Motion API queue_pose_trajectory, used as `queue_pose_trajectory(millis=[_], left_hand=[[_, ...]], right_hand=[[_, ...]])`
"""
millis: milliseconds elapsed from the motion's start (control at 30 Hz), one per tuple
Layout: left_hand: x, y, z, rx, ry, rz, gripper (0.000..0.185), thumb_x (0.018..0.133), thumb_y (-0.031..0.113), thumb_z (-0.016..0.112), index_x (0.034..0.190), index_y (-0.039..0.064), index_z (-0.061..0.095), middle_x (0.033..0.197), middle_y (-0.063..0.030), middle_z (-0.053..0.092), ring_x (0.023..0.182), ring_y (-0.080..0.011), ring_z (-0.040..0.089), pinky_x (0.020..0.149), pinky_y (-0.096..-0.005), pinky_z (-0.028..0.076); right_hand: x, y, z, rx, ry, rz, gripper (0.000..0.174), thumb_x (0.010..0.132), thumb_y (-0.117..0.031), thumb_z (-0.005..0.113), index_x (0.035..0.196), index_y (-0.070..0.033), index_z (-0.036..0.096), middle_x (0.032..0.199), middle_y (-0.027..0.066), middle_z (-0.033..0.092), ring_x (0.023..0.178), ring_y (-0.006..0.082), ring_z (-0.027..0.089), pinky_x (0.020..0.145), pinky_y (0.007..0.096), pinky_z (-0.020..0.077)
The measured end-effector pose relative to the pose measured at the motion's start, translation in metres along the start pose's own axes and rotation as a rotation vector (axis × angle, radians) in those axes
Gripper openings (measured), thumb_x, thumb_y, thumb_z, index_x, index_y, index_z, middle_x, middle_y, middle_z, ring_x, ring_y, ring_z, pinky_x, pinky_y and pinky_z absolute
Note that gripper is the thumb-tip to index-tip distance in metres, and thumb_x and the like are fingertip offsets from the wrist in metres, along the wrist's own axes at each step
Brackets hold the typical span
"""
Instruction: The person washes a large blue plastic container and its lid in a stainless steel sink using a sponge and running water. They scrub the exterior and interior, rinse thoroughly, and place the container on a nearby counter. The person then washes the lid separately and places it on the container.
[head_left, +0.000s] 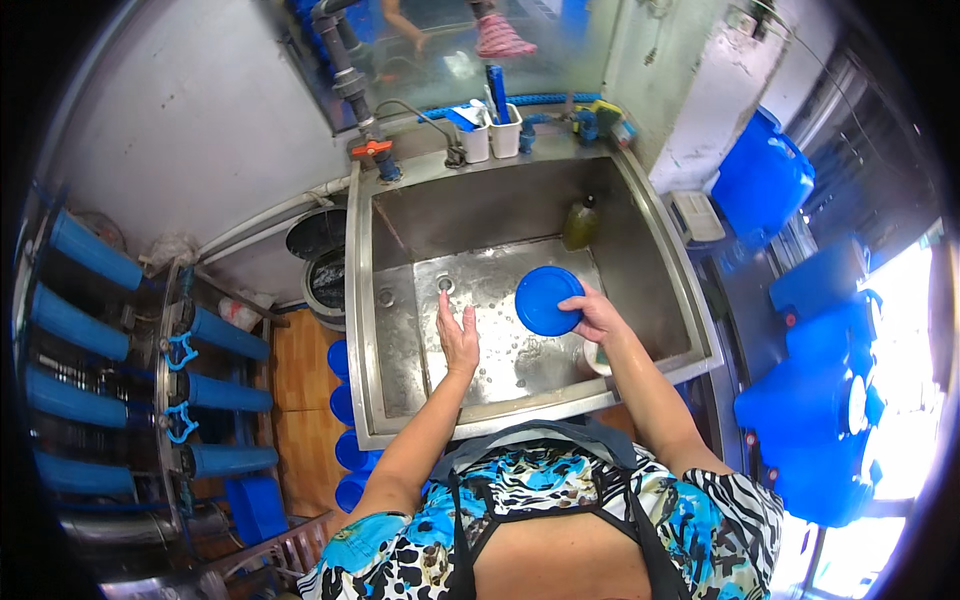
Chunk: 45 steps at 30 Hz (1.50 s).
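My right hand (596, 315) grips the edge of a round blue plastic lid (547, 300), thumb on its face, over the stainless steel sink (517, 420). To the left of the lid, my left hand (459, 334) is held over the basin with nothing in it, thumb apart from the fingers. Its fingertips lie close to a drain hole (445, 283) in this view. A bottle of yellow-green liquid (580, 225) with a dark cap stands in the far right corner of the basin. Under my right wrist a white container (594, 358) shows in part, a green thing inside it.
White holders (505, 141) with brushes stand on the sink's back ledge, beside an orange-handled valve (372, 148). Blue water jugs (810, 405) crowd the right side. An open dark bin (324, 281) and blue filter housings (229, 391) are at the left. A person's arm (405, 26) shows beyond the glass.
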<state>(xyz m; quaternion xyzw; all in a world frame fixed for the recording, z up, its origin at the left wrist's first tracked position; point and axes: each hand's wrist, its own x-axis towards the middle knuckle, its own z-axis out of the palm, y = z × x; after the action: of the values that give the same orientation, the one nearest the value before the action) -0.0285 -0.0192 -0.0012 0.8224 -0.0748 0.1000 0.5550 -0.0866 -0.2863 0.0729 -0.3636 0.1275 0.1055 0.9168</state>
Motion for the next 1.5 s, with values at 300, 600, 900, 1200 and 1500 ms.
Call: queue_pose_trajectory(millis=[300,600,900,1200,1500], left_hand=[[-0.017,0.017,0.012,0.083,-0.151,0.103,0.069,0.103,0.04,0.048,0.153,-0.001,0.026,0.148,-0.0299,0.04,0.138,-0.0441,0.036,0.117,-0.0492,0.025],[-0.022,0.012,0.017,0.036,-0.174,0.202,0.068,0.102,0.039,0.051,0.152,-0.002,0.029,0.148,-0.0291,0.041,0.137,-0.0446,0.038,0.115,-0.0498,0.027],[-0.019,0.018,0.018,0.188,-0.127,0.35,0.068,0.099,0.035,0.056,0.151,-0.003,0.032,0.146,-0.0296,0.045,0.135,-0.0439,0.042,0.113,-0.0498,0.03],[-0.098,0.145,0.105,0.015,-0.285,0.534,0.063,0.09,0.02,0.069,0.143,-0.002,0.045,0.139,-0.0248,0.052,0.13,-0.0385,0.048,0.11,-0.0453,0.036],[-0.277,0.238,0.193,-0.187,-0.828,0.819,0.064,0.085,0.013,0.073,0.141,-0.003,0.046,0.139,-0.0231,0.053,0.13,-0.0398,0.049,0.112,-0.0447,0.038]], right_hand=[[-0.049,0.011,0.015,0.063,0.016,-0.061,0.069,0.079,0.01,0.064,0.142,-0.004,0.044,0.136,0.0173,0.055,0.12,0.0338,0.06,0.101,0.0523,0.0532],[-0.112,0.03,0.022,-0.323,0.124,0.005,0.066,0.079,0.005,0.071,0.141,-0.004,0.048,0.133,0.0153,0.059,0.118,0.0304,0.061,0.1,0.0482,0.053],[-0.176,0.015,0.003,-0.191,0.108,-0.144,0.062,0.077,0.002,0.074,0.136,-0.003,0.054,0.126,0.011,0.064,0.117,0.0261,0.06,0.103,0.0436,0.049],[-0.326,-0.032,-0.069,-0.605,0.482,-0.409,0.062,0.07,-0.001,0.076,0.13,-0.004,0.061,0.123,0.0087,0.066,0.112,0.0212,0.062,0.098,0.0376,0.0503],[-0.643,-0.078,-0.134,-0.863,1.767,-1.196,0.054,0.076,-0.005,0.075,0.129,-0.008,0.065,0.129,0.0111,0.064,0.118,0.0238,0.059,0.099,0.0348,0.0481]])
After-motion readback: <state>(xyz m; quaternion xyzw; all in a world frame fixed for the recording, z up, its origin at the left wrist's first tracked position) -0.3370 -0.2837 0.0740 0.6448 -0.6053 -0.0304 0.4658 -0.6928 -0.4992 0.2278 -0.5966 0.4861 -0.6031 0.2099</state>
